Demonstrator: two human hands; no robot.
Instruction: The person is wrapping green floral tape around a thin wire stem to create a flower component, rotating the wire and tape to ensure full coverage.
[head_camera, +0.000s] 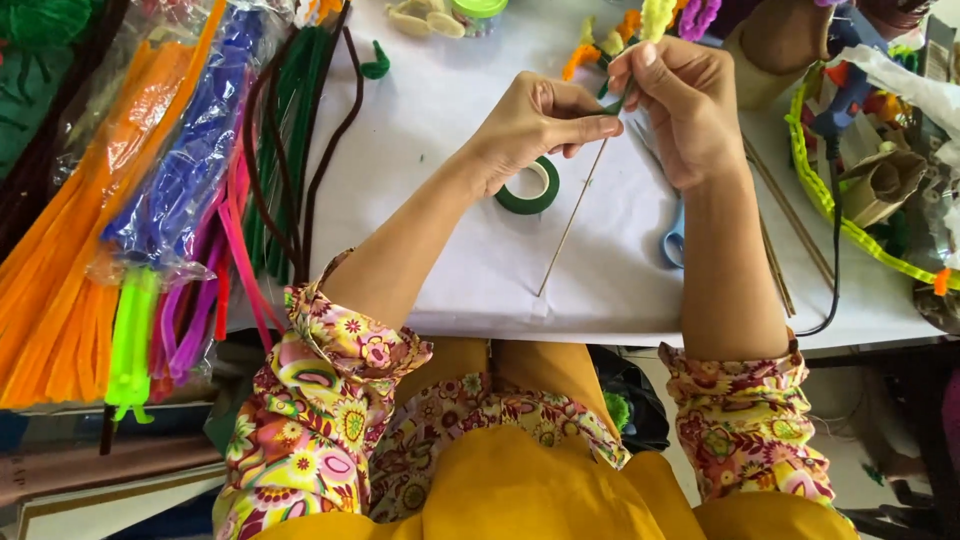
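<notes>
Evidently, a thin wooden stick (572, 218) is pinched near its top by the left hand (535, 125) and the right hand (685, 100), slanting toward the table's (440, 110) near edge, steadied for wrapping; green tape roll (530, 188) lies just beside.

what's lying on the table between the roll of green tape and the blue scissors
In the head view, a thin wooden stick lies slanted on the white table between green tape roll and scissors.

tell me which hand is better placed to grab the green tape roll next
Left, probably. The left hand hovers right above the tape roll, while the right hand sits farther off, pinching the top of the stick.
</notes>
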